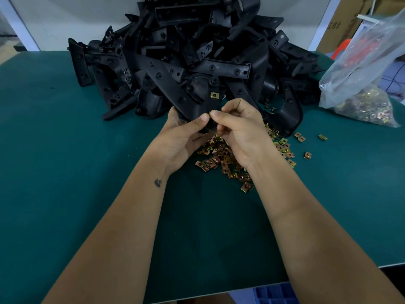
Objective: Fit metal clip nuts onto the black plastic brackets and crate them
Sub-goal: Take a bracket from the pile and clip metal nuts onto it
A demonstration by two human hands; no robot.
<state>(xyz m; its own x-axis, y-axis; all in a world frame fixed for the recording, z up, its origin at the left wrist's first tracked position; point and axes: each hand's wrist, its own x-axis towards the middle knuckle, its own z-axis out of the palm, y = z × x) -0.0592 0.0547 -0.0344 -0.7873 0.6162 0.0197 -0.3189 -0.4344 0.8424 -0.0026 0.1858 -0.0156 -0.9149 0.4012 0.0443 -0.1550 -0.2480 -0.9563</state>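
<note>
My left hand (182,137) grips a black plastic bracket (197,93) held up over the green table (65,172). One brass-coloured clip nut (215,95) sits fitted on the bracket's upper tab. My right hand (238,132) pinches another small clip nut against the bracket's lower edge, right beside my left thumb; that nut is mostly hidden by my fingers. A loose heap of clip nuts (221,156) lies on the table under both hands.
A big pile of black brackets (186,47) fills the back of the table. A clear plastic bag of clip nuts (361,102) lies at the right. A blue crate (274,292) shows below the table's near edge. Cardboard boxes (341,23) stand behind, at the right.
</note>
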